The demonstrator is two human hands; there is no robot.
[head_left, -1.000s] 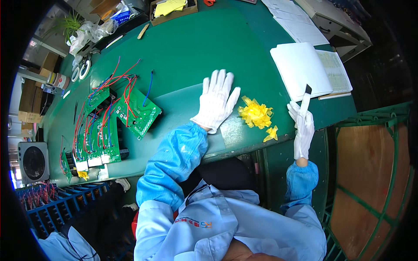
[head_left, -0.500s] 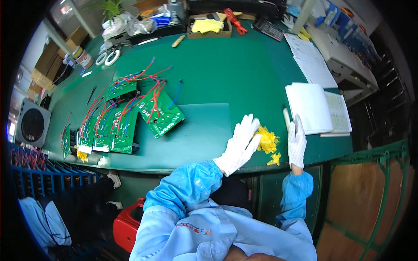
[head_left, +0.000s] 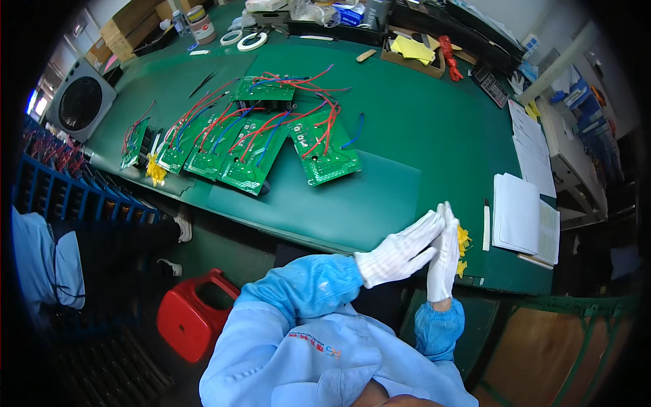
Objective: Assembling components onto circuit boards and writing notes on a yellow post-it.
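Note:
My left hand [head_left: 399, 252], in a white glove, has its fingers stretched out and its fingertips against my right hand. My right hand [head_left: 443, 258], gloved likewise, stands edge-on with straight fingers, the two meeting like flat palms near the bench's front edge. Nothing shows between them. Just right of my right hand lies a pile of yellow scraps [head_left: 464, 240], partly hidden behind it. Farther left on the bench, several green circuit boards [head_left: 325, 152] with red and blue wires lie close together. Another yellow clump [head_left: 156, 169] sits at the boards' left end.
Right of the hands are a thin white-and-black tool [head_left: 486, 227] and a paper stack [head_left: 519, 214]. At the back stand a box with yellow cloths [head_left: 413, 51], a calculator [head_left: 489, 85] and tape rolls [head_left: 252, 42]. A red stool [head_left: 193, 315] and another person's legs are left below.
My right hand has moved left across the yellow scraps and met my left hand. The view has turned, so the bench and boards appear farther right and higher.

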